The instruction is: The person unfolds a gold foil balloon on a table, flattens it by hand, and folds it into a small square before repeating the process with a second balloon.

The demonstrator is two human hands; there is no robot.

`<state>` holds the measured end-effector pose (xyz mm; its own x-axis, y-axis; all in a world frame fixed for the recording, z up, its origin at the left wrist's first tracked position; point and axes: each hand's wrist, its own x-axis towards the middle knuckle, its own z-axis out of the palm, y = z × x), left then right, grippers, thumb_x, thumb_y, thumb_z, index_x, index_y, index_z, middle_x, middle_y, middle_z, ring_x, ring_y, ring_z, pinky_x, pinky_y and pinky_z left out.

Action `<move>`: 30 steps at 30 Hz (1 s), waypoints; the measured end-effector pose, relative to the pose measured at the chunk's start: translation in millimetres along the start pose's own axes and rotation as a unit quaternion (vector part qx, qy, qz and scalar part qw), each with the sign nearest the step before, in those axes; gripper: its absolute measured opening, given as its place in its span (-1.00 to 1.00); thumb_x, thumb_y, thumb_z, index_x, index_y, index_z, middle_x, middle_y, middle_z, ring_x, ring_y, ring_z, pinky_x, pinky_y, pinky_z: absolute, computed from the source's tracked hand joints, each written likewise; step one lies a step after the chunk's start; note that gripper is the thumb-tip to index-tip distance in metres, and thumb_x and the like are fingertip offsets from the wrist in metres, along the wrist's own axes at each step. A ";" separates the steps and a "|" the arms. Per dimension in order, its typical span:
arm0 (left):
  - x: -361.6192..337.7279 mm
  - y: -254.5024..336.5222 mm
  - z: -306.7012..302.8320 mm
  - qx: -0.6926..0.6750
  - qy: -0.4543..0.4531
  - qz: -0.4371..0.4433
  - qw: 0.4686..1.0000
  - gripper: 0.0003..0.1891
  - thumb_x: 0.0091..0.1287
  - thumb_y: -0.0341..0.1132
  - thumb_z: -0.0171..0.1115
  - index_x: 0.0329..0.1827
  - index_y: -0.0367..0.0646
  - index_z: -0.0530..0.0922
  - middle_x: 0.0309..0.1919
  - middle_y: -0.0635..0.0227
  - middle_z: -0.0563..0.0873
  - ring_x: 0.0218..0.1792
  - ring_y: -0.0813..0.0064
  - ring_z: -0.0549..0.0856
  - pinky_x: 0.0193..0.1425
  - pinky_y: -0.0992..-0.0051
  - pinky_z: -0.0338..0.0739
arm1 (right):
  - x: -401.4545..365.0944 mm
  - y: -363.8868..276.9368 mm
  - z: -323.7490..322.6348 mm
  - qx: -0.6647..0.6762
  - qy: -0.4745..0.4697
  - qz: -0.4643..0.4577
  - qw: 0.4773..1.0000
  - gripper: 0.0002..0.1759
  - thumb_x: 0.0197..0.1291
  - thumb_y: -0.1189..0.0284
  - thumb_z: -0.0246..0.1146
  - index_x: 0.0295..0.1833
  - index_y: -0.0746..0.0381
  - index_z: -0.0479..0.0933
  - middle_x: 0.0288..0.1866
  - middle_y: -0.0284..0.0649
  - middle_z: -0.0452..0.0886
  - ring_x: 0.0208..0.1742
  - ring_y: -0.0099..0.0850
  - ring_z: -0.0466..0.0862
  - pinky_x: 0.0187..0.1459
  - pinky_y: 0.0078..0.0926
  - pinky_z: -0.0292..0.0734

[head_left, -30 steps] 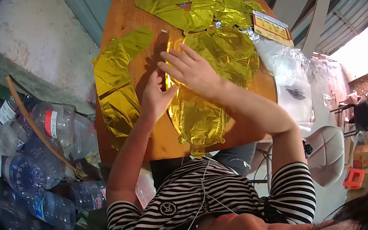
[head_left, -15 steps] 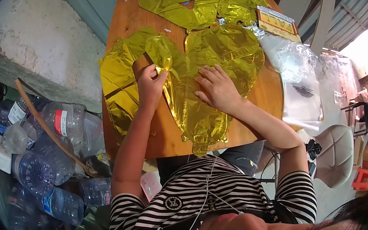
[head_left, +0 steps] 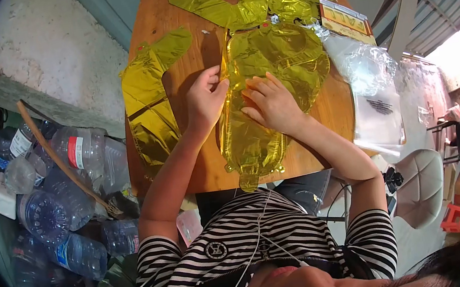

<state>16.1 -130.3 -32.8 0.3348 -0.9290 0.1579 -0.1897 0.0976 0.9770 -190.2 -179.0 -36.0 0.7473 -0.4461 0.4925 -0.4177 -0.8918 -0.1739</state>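
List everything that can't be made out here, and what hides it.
All in the head view:
- Whether the left hand pinches the shiny gold foil sheet: its own fingers hide the contact.
- Foil beneath the right hand: covered by the palm.
- Fine print on the flat yellow card packet: too small.
- Label text on the clear plastic bottle: too small.

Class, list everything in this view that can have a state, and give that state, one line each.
Near foil piece: spread, wrinkled
Left foil piece: spread, creased
Far foil: spread, wrinkled
Left hand: fingers curled, at foil's edge
Right hand: fingers spread, on foil
Clear wrap: crumpled
Pale chair: unoccupied
Bottles: heaped
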 end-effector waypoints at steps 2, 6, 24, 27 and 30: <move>3.8 -3.9 8.2 0.001 -0.010 -0.004 1.000 -0.60 0.47 -0.53 0.29 0.35 -0.42 0.53 -0.07 0.28 0.77 -0.10 0.64 0.72 0.01 0.60 0.62 | -0.7 1.6 0.9 0.005 -0.021 0.000 1.000 -0.52 0.27 0.16 0.41 0.17 0.25 0.64 0.26 -0.05 0.62 0.36 -0.09 0.58 0.52 0.04 0.32; 2.4 10.8 24.6 0.078 -0.031 0.011 0.996 -0.60 0.44 -0.45 0.35 0.30 -0.36 0.57 -0.09 0.29 0.78 -0.15 0.64 0.73 -0.05 0.59 0.63 | -2.1 3.5 7.6 -0.011 -0.019 -0.015 1.000 -0.53 0.26 0.17 0.41 0.15 0.24 0.64 0.23 -0.05 0.63 0.34 -0.09 0.59 0.53 0.04 0.31; 22.4 -15.6 13.4 0.020 -0.001 -0.005 1.000 -0.72 0.53 -0.49 0.17 0.25 -0.29 0.60 0.15 0.18 0.67 0.04 0.31 0.72 0.15 0.38 0.68 | -4.3 6.3 5.3 -0.005 -0.033 0.010 0.999 -0.65 0.25 0.25 0.42 -0.01 0.29 0.67 0.07 -0.08 0.64 0.19 -0.09 0.64 0.50 -0.02 0.37; 22.2 -18.7 11.3 0.232 0.014 0.151 0.961 -0.69 0.50 -0.51 0.16 0.25 -0.23 0.62 0.22 0.13 0.64 0.16 0.19 0.68 0.26 0.32 0.61 | -3.6 7.8 4.7 -0.003 -0.022 0.009 1.000 -0.66 0.24 0.26 0.42 -0.03 0.30 0.68 0.07 -0.07 0.66 0.17 -0.09 0.66 0.50 -0.04 0.37; 22.8 -25.4 13.5 0.275 0.018 0.209 0.938 -0.68 0.46 -0.52 0.18 0.25 -0.21 0.63 0.29 0.09 0.61 0.28 0.09 0.61 0.37 0.23 0.52 | -3.1 7.3 -9.1 0.008 -0.017 0.009 1.000 -0.69 0.24 0.30 0.41 -0.03 0.31 0.68 0.05 -0.09 0.68 0.14 -0.10 0.68 0.47 -0.05 0.41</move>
<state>16.1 -158.8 -55.9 0.1535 -0.8367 0.5256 -0.7557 0.2434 0.6081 -200.3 -183.4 -31.1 0.7571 -0.4649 0.4590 -0.4240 -0.8842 -0.1961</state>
